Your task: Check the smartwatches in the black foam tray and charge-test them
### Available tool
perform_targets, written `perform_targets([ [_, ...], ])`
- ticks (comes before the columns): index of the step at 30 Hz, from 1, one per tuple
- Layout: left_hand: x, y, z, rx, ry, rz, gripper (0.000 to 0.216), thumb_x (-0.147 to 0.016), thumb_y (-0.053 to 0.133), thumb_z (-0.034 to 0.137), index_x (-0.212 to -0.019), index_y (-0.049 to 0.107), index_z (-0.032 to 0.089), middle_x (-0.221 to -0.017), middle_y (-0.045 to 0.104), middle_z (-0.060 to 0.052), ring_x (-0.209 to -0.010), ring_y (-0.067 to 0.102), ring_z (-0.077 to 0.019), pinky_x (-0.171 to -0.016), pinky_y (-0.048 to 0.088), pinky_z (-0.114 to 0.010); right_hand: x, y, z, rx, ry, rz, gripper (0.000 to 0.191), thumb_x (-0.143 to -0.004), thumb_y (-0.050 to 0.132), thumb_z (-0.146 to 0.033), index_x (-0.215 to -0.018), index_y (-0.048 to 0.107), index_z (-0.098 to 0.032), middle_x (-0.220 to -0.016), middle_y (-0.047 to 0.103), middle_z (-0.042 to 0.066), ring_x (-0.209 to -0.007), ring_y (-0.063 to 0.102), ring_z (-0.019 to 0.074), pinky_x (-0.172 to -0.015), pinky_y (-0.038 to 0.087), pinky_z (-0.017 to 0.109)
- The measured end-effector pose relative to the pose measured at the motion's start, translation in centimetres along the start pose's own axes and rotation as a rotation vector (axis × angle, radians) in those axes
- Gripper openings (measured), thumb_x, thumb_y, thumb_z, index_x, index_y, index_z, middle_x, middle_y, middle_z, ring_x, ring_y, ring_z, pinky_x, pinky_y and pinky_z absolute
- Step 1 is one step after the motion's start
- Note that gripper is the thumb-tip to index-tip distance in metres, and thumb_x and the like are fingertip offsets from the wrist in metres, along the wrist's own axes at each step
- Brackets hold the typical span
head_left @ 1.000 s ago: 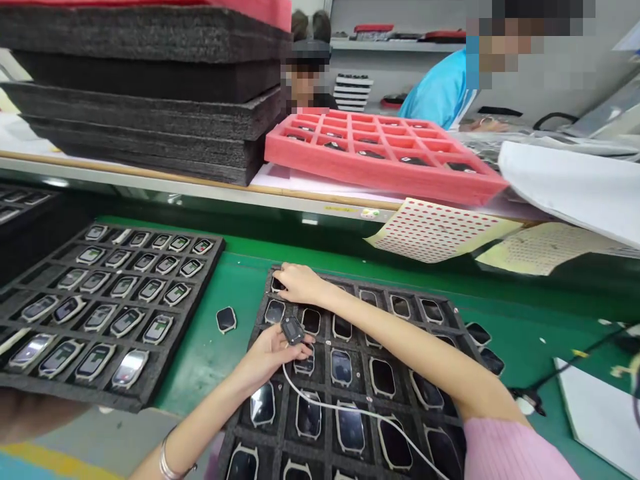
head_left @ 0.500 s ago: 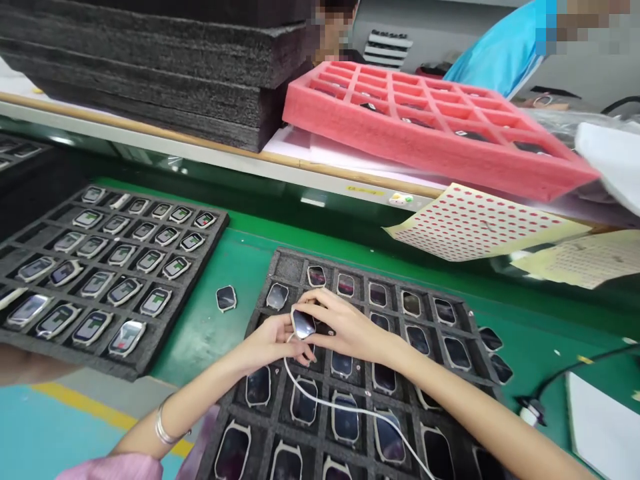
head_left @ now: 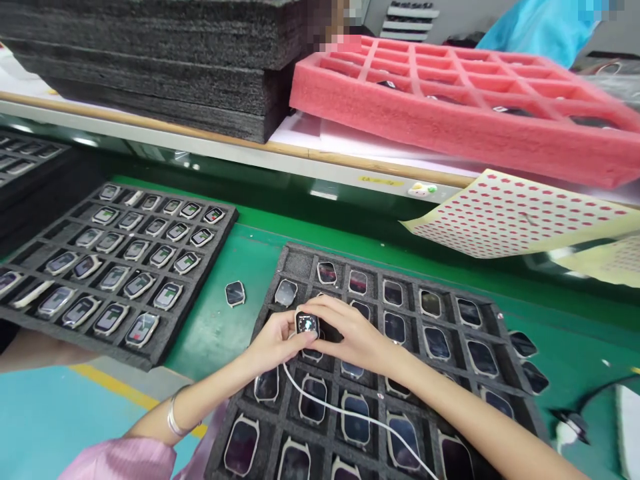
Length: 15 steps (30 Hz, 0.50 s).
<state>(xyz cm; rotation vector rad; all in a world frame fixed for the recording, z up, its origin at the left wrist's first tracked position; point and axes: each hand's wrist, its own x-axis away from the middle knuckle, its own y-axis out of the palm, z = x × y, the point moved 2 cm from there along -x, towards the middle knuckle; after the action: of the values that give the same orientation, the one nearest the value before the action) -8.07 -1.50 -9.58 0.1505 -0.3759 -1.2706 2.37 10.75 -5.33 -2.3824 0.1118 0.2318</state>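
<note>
A green bench mat (head_left: 220, 347) runs across the view, with a raised shelf edge behind it holding a tall stack of dark foam sheets (head_left: 150, 60) and a pink foam tray (head_left: 450, 127). The pink tray sits larger and further right in the view than half a second ago, because the head has turned and dropped. A sheet of red-dotted stickers (head_left: 515, 217) lies beyond the mat's right side. A co-worker's blue sleeve (head_left: 540, 30) shows at the top edge.

On the mat, a black foam tray (head_left: 220, 230) of smartwatches sits towards the left edge. A second black foam tray (head_left: 300, 252), filled with watch bodies, sits at the front centre, and a loose watch (head_left: 235, 293) lies on the mat between the two.

Both hands are now together above the second tray's left columns. Earlier the right hand had been resting on that tray's far corner. The left hand (head_left: 277, 340) and the right hand (head_left: 350, 330) have their fingers curled closed around a smartwatch (head_left: 307, 323), which is held face up with its screen now lit. A white cable (head_left: 345, 415) runs from under the hands across the tray towards the front edge. A silver bangle (head_left: 175, 420) circles the left wrist.
</note>
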Motion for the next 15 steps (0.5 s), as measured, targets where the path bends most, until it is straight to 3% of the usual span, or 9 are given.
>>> perform_targets([
  [3, 0.11, -0.11, 0.14, -0.035, 0.027, -0.004, 0.027, -0.074, 0.068, 0.037, -0.078, 0.058, 0.012, -0.065, 0.047, 0.003, -0.060, 0.039, -0.0095, -0.055, 0.031, -0.021, -0.16, 0.10, -0.05, -0.046, -0.027, 0.026, 0.043, -0.084, 0.065, -0.025, -0.124, 0.050, -0.019, -0.110, 0.058, 0.009, -0.101, 0.056, 0.0208, -0.086, 0.049, 0.034],
  [15, 0.38, -0.23, 0.47, -0.070, 0.036, -0.023, 0.026, -0.075, 0.066, 0.037, -0.077, 0.056, 0.013, -0.067, 0.046, 0.003, -0.061, 0.038, -0.0104, -0.056, 0.031, -0.022, -0.18, 0.27, -0.27, -0.113, -0.015, 0.052, 0.042, -0.085, 0.064, -0.023, -0.124, 0.052, -0.018, -0.108, 0.057, 0.009, -0.098, 0.056, 0.0192, -0.085, 0.048, 0.032],
])
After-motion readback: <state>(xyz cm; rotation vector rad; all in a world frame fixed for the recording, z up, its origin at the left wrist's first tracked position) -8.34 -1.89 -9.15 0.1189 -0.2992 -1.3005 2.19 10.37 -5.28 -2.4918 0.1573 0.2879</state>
